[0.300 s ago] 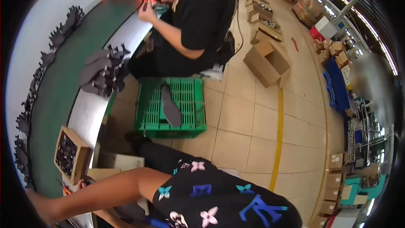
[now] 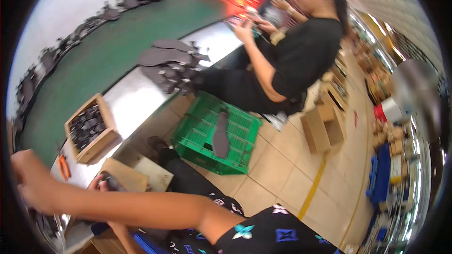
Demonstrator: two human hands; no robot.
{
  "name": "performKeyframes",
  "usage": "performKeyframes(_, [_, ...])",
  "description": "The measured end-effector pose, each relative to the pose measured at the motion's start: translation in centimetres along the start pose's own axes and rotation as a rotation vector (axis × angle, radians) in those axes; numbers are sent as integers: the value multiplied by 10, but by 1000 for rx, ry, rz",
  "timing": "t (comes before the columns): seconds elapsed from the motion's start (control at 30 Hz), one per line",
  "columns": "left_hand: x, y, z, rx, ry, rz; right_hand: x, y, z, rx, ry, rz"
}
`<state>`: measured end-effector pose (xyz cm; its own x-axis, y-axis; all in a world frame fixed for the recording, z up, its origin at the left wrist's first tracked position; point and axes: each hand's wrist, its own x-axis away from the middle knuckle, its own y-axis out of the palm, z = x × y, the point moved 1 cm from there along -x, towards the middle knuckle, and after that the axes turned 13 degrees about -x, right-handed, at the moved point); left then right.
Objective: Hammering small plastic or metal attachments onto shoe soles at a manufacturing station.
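Note:
My right arm, in a short black patterned sleeve, reaches across to the left rim, where my right hand (image 2: 30,178) is bent at the wrist. It is blurred and its fingers are mostly hidden. Beneath that forearm my left hand (image 2: 98,183) is closed on a dark grey rounded piece (image 2: 111,181), partly covered by the arm. Close by, orange-handled pliers (image 2: 64,167) lie on the metal table edge (image 2: 134,94). Just beyond stands a wooden box (image 2: 96,146) full of small black parts (image 2: 88,126). Farther along are stacked dark grey sole-shaped pieces (image 2: 165,56) with black fittings.
A green belt (image 2: 101,61) runs along the table, with more dark pieces (image 2: 77,33) lining its far side. One sole-shaped piece (image 2: 220,134) lies on an upturned green crate (image 2: 245,160). A co-worker (image 2: 306,61) sits beyond, hands raised. A cardboard box (image 2: 314,131) stands on the floor.
The view has swung left, so the table, crate and co-worker appear farther right. My right hand has risen in the picture at the left rim. The pliers and the piece in my left hand show more fully.

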<state>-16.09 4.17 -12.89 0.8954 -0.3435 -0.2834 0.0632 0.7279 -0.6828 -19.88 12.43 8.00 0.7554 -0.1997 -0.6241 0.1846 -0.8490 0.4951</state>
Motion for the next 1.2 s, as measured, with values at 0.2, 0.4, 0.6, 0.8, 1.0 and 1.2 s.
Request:
performKeyframes(0.2, [12,-15,33,-139,39,242,87,-94,-38,540,303,-144])
performKeyframes(0.4, [10,-23,47,195,20,66,125,-135,-41,582,494,-239])
performKeyframes(0.6, [8,-26,29,150,84,103,115,-125,-36,792,453,-373])
performKeyframes(0.8, [11,-22,26,192,11,65,127,-138,-27,728,428,-312])
performKeyframes(1.0, [10,-20,23,181,21,73,125,-132,-24,752,418,-308])
performKeyframes(1.2, [13,-22,24,268,-36,54,127,-126,-39,976,364,-438])
